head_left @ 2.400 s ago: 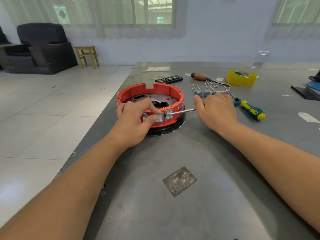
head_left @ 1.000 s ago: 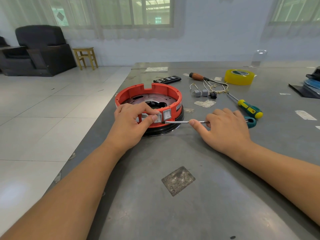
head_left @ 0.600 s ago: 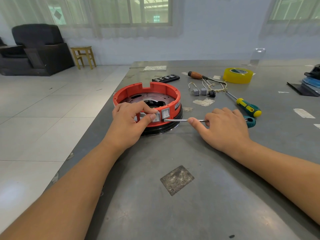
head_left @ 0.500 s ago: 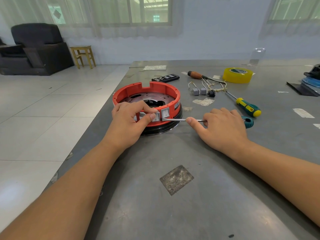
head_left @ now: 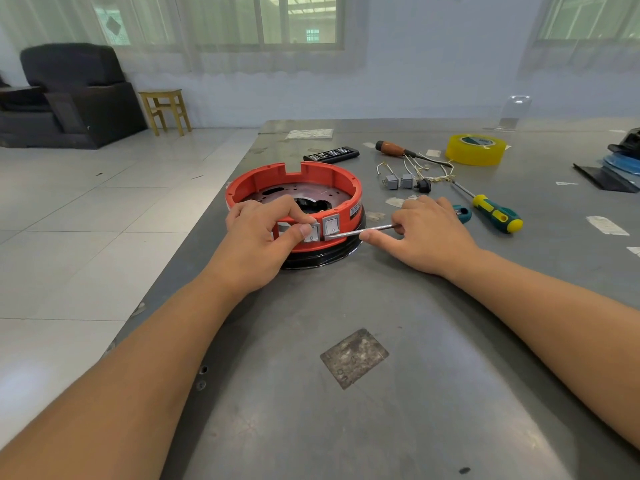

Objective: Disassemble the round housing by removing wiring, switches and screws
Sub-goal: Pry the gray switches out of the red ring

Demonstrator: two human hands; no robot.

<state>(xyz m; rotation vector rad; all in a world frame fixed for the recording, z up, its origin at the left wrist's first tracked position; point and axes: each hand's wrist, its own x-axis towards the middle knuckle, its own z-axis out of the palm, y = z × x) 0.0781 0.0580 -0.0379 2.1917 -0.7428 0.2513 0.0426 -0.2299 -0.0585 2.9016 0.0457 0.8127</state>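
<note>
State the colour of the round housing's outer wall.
Red-orange, seen clearly in the head view: the round housing sits on a black base.

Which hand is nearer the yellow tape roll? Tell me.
Right. The right hand lies nearer the yellow tape roll, though apart from it; the left hand grips the red housing, farther off.
</note>
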